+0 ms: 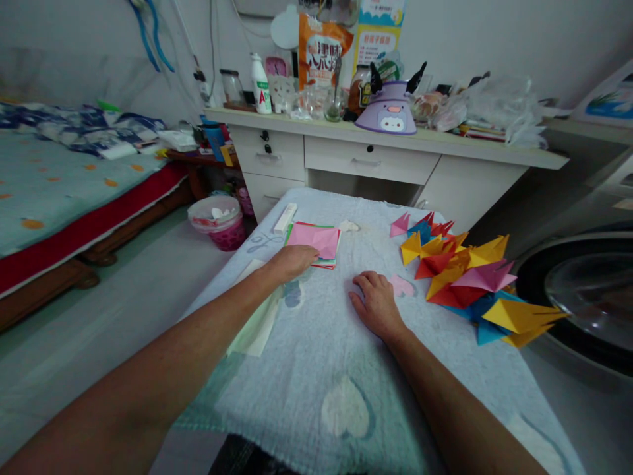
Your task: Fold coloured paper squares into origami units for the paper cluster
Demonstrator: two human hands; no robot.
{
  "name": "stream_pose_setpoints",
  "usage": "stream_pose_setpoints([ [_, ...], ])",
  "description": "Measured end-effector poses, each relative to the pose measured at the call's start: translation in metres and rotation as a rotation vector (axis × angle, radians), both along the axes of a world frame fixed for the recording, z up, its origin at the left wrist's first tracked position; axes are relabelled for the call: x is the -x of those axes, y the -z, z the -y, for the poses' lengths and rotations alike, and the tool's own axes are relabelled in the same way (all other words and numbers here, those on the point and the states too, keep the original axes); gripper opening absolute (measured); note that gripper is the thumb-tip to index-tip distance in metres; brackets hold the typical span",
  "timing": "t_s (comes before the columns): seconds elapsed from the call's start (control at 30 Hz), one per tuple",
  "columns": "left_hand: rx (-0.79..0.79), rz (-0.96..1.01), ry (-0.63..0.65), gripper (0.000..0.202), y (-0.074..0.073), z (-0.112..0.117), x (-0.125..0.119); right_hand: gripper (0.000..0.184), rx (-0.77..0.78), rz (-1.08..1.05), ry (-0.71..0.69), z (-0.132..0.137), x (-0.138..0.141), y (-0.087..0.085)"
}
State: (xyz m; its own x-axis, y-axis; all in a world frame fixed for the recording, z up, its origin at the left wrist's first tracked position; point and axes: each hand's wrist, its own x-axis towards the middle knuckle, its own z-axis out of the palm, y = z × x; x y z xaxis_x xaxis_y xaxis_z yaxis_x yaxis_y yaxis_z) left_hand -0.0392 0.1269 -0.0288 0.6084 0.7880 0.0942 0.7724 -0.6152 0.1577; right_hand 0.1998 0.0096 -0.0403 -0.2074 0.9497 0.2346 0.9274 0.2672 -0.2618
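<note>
Head view shows the left grip (295,261) at the near edge of a stack of paper (320,241), its fingers low over the pink sheet (314,237) on top; whether they pinch it or only rest there I cannot tell, because the underside is hidden. The right grip (376,302) lies palm down, its fingers loosely bent and a little apart, with nothing seen in it. A possible trouble is that the left fingers could take two sheets together, since the sheets look thin and lie pressed close, or could push the stack crooked on the soft cloth (297,389). To the right of the right grip, folded paper birds (448,264) make a crowded heap; a careless move of that forearm could knock them, and the nearest yellow one seems to reach past the side of the bench (524,396), so it may fall. These birds have stiff wings, sharp points and flat faces in yellow, red, blue and pink. The cloth is crinkled, with rounded heart shapes. Just beyond the left grip lies a narrow white block (285,218), and under that forearm a pale sheet (260,326), partly covered.
</note>
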Motion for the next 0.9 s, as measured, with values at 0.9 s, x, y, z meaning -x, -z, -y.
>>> stream_pose_setpoints([
  [0.9,-0.279,0.120,-0.131,0.028,-0.020,0.014,-0.009,0.026,0.004,0.001,0.000,0.001,0.001,-0.004],
])
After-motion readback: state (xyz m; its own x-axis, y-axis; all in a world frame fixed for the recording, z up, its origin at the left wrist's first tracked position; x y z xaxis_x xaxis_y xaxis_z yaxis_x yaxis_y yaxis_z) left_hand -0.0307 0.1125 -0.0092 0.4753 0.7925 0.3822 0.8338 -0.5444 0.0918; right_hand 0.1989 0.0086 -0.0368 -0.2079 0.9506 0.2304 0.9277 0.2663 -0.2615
